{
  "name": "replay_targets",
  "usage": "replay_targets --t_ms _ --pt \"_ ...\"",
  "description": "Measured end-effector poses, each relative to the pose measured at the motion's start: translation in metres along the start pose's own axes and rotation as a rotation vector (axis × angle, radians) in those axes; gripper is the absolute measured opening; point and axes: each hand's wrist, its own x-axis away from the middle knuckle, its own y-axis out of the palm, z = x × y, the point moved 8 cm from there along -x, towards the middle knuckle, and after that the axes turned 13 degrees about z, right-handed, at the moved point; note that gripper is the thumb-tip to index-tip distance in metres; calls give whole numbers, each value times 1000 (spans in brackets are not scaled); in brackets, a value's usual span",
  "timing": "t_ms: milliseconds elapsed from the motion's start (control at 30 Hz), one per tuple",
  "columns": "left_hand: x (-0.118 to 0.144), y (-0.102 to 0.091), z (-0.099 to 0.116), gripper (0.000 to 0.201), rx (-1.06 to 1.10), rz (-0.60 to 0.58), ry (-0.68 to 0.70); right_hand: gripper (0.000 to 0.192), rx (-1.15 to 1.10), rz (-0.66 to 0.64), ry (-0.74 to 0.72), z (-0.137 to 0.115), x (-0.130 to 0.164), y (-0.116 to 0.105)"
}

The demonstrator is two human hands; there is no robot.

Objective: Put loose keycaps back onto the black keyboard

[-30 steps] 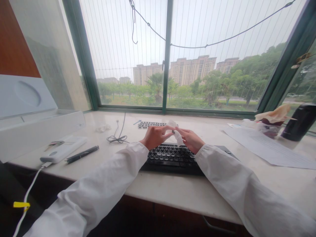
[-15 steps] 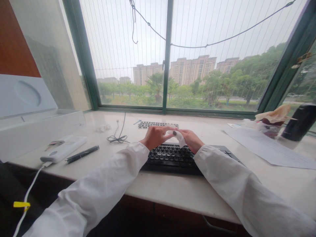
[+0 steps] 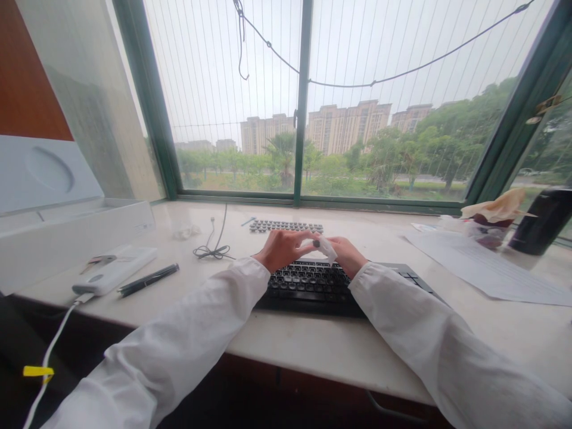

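Note:
Above the black keyboard (image 3: 308, 287), my two hands meet at the fingertips. My left hand (image 3: 280, 249) pinches a small black keycap (image 3: 316, 243) between thumb and fingers. A thin white tissue (image 3: 329, 251) is gripped by my right hand (image 3: 349, 256) and lies against the keycap. Part of the keyboard's top shows bare switch places, while keys still sit on the nearer rows. Behind my hands, several loose keycaps (image 3: 286, 226) lie in rows on the white table. The fingertips of my right hand are partly hidden by the tissue.
To the left lie a black pen (image 3: 148, 280), a white power bank (image 3: 117, 271) with keys on it, a coiled cable (image 3: 211, 251) and a white box (image 3: 75, 229). At right are paper sheets (image 3: 482, 262) and a black bottle (image 3: 543, 220). A window stands behind.
The tissue has shifted slightly around the keycap, its hanging end bunching nearer the right hand. Both hands stay in nearly the same place.

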Motion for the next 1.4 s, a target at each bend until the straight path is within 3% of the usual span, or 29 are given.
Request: replay_targets --t_ms 167,500,700,800,1233,1400 --pt "0 2 -4 30 5 -23 -46 54 24 24 11 2 1 -2" --pt "-1 -3 -16 36 20 75 -139 59 -68 115 50 1 1 -10" --pt "0 -4 -23 28 -12 93 -177 54 -45 -63 -57 -16 10 2" --pt "0 -2 -24 23 5 81 -194 51 -31 -71 -68 -19 12 1" --pt "5 18 -46 40 576 133 -564 54 -214 -71 -16 -12 7 3" --pt "5 20 -49 40 620 83 -666 60 -121 -66 -91 -17 6 0"
